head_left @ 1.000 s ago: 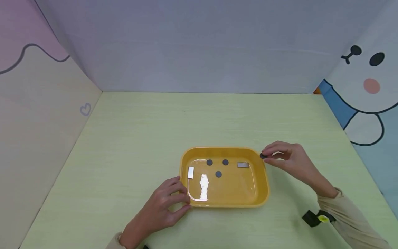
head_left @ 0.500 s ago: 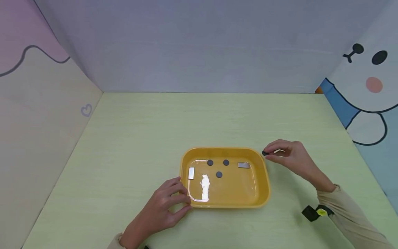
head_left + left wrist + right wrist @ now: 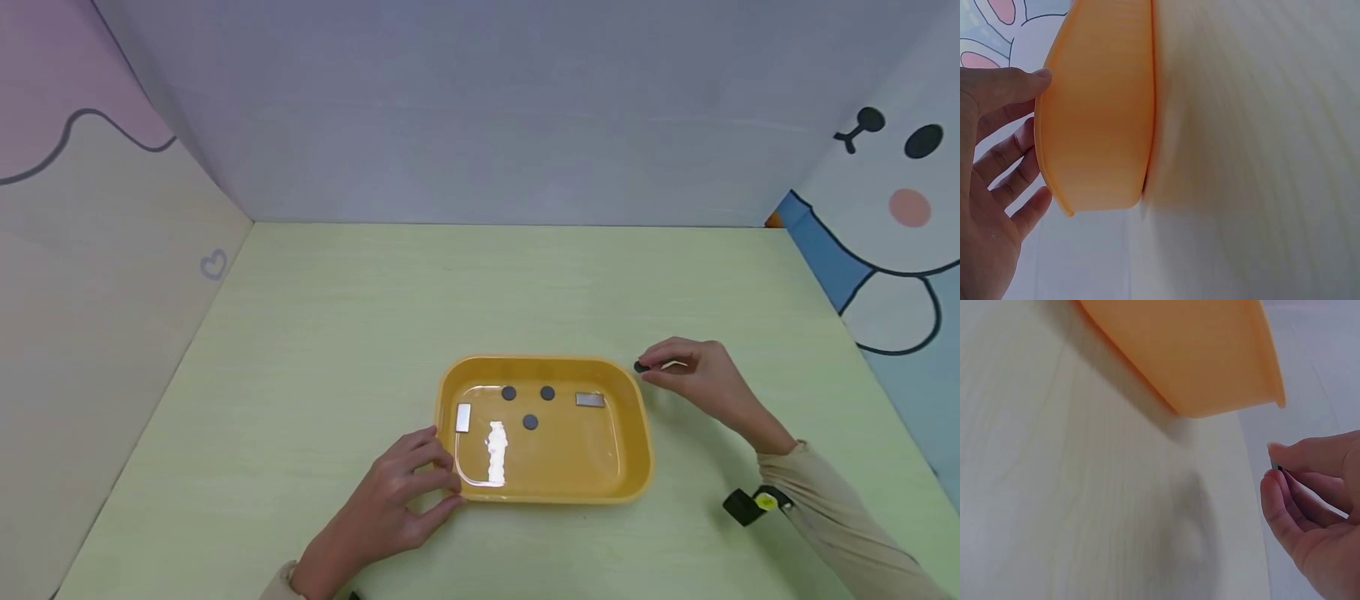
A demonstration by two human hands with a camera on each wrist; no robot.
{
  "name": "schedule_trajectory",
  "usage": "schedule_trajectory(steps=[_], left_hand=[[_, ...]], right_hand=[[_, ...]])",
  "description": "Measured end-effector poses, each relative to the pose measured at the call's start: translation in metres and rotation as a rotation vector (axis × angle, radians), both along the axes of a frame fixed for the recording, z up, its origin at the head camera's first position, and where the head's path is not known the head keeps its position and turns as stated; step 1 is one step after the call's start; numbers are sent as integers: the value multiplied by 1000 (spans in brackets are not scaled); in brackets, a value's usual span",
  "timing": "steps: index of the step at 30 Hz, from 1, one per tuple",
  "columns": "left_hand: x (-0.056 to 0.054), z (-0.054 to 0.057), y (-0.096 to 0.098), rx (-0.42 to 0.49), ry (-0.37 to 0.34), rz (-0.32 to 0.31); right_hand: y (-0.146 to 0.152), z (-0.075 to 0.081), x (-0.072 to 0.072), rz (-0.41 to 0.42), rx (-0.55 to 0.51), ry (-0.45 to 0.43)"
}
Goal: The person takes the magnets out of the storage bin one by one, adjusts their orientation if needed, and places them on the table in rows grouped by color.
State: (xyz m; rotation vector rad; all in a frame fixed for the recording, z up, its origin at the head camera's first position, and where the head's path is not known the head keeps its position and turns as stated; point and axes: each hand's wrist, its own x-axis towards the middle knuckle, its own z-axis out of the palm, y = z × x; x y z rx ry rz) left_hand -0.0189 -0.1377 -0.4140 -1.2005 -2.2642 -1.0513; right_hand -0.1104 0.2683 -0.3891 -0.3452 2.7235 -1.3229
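A yellow tray (image 3: 555,467) sits on the table. At its near left corner my left hand (image 3: 393,492) holds the rim, thumb at the near edge and fingers along the left side. In the left wrist view the thumb overlaps the rim's outer side. Just past the tray's far right corner, my right hand (image 3: 697,375) pinches a small dark disc (image 3: 641,367) between thumb and fingertips. The right wrist view shows that disc (image 3: 1275,466) edge-on, mostly covered by fingers. Inside the tray lie several grey discs (image 3: 530,422) and two silvery rectangular plates (image 3: 589,400) (image 3: 463,417).
The pale green table (image 3: 360,317) is bounded by a lilac back wall (image 3: 480,117), a pale left panel (image 3: 112,333) and a cartoon-printed right panel (image 3: 892,317). A black strap with a small box (image 3: 742,507) is on the right sleeve.
My right hand, still pinching the disc, has shifted slightly away from the tray's far right corner, and the right forearm has swung a little. The left hand stays at the rim.
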Motion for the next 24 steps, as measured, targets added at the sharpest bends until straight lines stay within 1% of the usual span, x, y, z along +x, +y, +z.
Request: schedule_trajectory(steps=[5, 13, 20, 24], left_hand=[[0, -1, 0, 1, 1, 0], [0, -1, 0, 9, 6, -3], [-1, -1, 1, 8, 8, -2], [-1, -1, 0, 6, 8, -1]], right_hand=[[3, -7, -4, -19, 18, -16], [5, -12, -5, -37, 46, -50], [7, -18, -4, -32, 62, -71], [8, -21, -4, -18, 66, -54]])
